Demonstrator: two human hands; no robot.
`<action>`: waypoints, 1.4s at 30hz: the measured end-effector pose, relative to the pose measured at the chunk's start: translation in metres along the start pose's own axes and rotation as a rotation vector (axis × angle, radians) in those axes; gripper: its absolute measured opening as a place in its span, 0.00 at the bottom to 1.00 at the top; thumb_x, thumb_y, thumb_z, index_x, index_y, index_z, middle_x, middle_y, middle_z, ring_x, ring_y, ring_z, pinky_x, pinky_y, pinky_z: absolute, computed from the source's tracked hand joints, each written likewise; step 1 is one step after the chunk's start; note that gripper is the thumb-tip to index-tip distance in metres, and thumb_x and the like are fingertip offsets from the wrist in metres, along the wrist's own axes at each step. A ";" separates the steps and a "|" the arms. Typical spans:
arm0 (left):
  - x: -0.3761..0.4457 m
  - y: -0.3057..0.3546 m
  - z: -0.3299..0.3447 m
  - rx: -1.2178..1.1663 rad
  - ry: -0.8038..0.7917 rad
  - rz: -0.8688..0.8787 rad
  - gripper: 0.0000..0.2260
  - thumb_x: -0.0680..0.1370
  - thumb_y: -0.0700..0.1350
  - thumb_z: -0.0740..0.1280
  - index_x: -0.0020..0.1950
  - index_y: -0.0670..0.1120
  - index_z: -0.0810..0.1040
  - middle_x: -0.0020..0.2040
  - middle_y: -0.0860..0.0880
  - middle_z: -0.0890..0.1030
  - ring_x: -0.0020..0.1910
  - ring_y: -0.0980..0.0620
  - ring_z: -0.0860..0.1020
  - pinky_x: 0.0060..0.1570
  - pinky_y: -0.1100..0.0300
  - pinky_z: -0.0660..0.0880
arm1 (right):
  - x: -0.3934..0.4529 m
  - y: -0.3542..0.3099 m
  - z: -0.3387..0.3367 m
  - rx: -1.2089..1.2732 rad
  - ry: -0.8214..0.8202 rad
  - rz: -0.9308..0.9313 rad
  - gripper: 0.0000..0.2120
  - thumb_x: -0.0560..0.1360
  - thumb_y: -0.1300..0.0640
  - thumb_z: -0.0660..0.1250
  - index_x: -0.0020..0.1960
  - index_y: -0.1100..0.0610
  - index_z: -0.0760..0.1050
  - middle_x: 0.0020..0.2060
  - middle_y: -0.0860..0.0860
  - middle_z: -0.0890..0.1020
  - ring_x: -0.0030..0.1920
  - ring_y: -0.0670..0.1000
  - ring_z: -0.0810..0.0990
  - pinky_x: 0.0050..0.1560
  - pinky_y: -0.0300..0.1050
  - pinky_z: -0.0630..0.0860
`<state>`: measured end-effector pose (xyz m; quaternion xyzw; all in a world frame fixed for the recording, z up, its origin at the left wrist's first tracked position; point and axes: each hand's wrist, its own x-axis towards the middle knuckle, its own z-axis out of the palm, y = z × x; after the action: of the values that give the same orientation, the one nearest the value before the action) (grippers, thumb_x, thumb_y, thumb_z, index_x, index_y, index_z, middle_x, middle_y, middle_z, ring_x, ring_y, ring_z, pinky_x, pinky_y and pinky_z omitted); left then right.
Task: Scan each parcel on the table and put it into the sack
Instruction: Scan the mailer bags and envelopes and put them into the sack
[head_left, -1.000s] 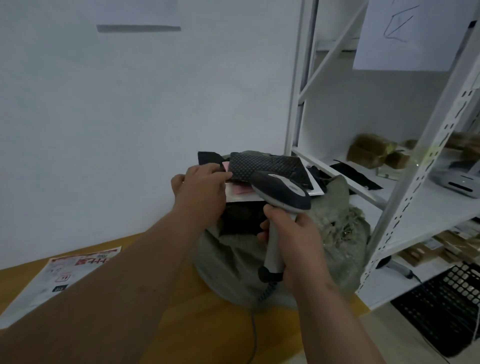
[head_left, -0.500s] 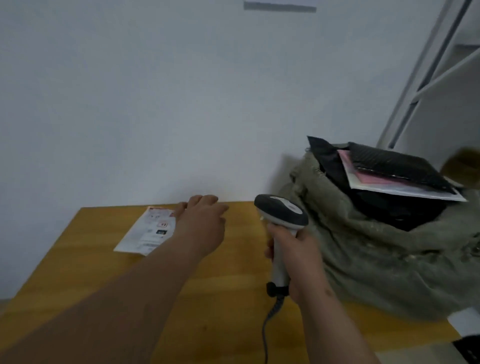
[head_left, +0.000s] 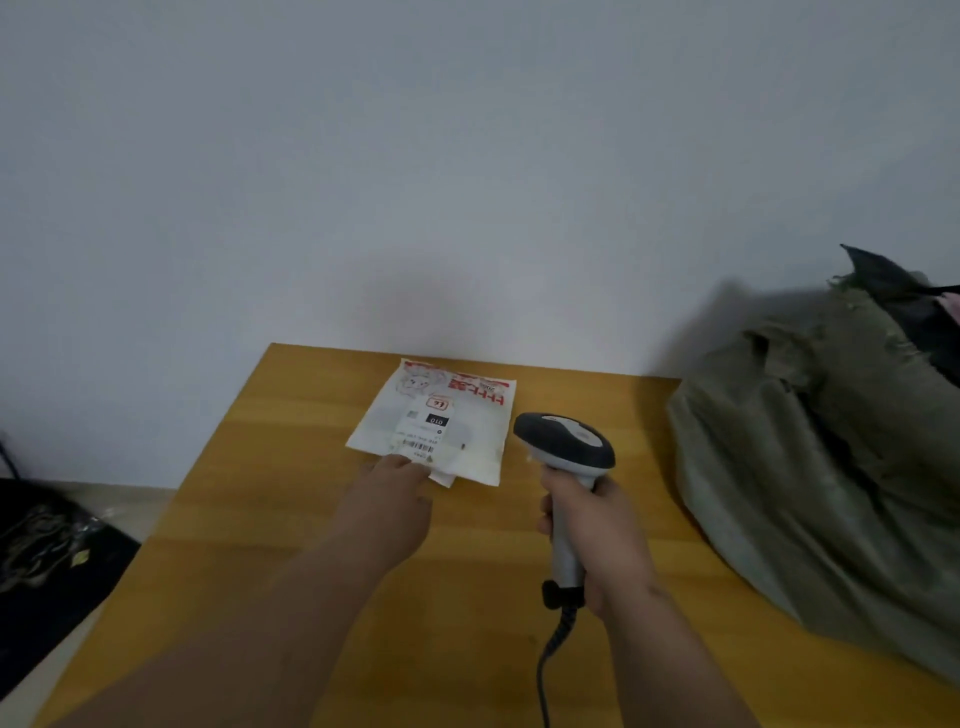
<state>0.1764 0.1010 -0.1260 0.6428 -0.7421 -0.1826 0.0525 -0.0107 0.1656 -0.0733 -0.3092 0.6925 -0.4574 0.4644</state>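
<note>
Seen from the head camera, a flat white plastic mailer parcel with red print and a barcode label (head_left: 434, 421) lies on the yellow wooden table (head_left: 291, 519) near the wall. The left hand (head_left: 388, 496) touches its near edge, fingertips hidden, grasp unclear. The right hand (head_left: 597, 525) grasps a grey-and-black corded barcode scanner (head_left: 563, 447). At right sits the stuffed grey-green woven sack (head_left: 810, 467).

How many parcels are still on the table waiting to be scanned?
1. A white parcel lies flat at the table's far side by the wall, the left hand at its near edge. The sack at the right could hide others behind it.
</note>
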 end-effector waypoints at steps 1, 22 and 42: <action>0.006 -0.005 0.001 0.009 -0.005 -0.013 0.19 0.81 0.49 0.60 0.73 0.53 0.69 0.72 0.53 0.67 0.70 0.50 0.65 0.64 0.56 0.67 | 0.008 0.002 0.006 -0.003 -0.003 0.014 0.08 0.76 0.53 0.69 0.43 0.56 0.77 0.31 0.50 0.78 0.35 0.51 0.78 0.43 0.49 0.76; 0.154 -0.048 0.043 -0.099 -0.120 -0.501 0.29 0.78 0.58 0.63 0.77 0.53 0.59 0.79 0.47 0.52 0.77 0.40 0.53 0.73 0.42 0.54 | 0.189 0.047 0.064 -0.057 -0.124 0.311 0.08 0.76 0.53 0.70 0.52 0.55 0.78 0.46 0.52 0.82 0.44 0.52 0.82 0.47 0.53 0.78; 0.164 -0.055 0.022 -0.527 -0.128 -0.606 0.18 0.76 0.31 0.61 0.65 0.43 0.69 0.52 0.45 0.77 0.47 0.45 0.76 0.41 0.51 0.79 | 0.169 0.041 0.083 0.048 -0.026 0.270 0.05 0.76 0.52 0.72 0.47 0.47 0.76 0.46 0.46 0.80 0.48 0.51 0.78 0.58 0.58 0.76</action>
<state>0.1934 -0.0601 -0.1909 0.7842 -0.4488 -0.4132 0.1129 0.0021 0.0085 -0.1839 -0.2080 0.7106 -0.4032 0.5378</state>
